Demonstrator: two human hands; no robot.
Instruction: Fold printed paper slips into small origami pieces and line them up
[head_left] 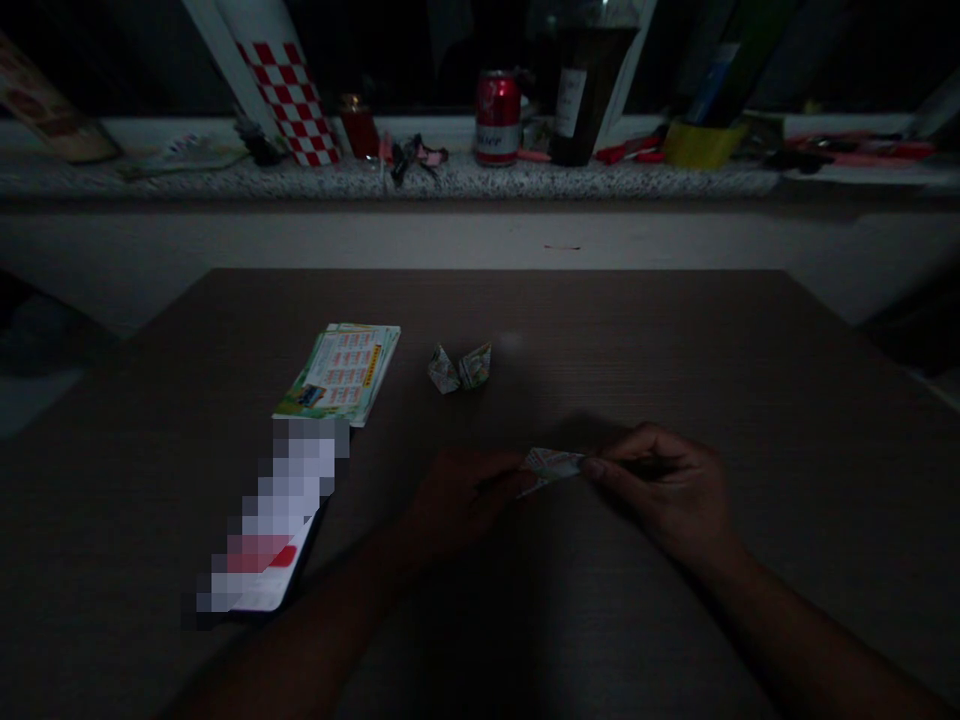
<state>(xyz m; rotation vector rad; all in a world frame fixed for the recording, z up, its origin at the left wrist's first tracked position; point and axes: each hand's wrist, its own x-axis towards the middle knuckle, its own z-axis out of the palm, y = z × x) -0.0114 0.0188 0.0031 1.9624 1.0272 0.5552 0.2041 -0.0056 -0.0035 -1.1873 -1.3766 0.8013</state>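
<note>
A small folded piece of printed paper (pixel 553 464) is held between my two hands, just above the table. My left hand (pixel 466 495) pinches its left end, and the fingertips there are dim. My right hand (pixel 667 485) grips the right corner between thumb and forefinger. Beyond the hands stand two little folded paper shapes, one on the left (pixel 443 370) and one on the right (pixel 475 366), with printed pointed sides, close together. A stack of printed calendar sheets (pixel 341 375) lies to their left.
A phone with a lit, partly blurred screen (pixel 259 585) lies left of my left forearm on the brown table (pixel 637 330). Behind, the speckled sill (pixel 420 183) carries a red can (pixel 498 118), a dark bottle (pixel 581 95), a checkered cylinder (pixel 289 90) and a yellow container (pixel 703 143).
</note>
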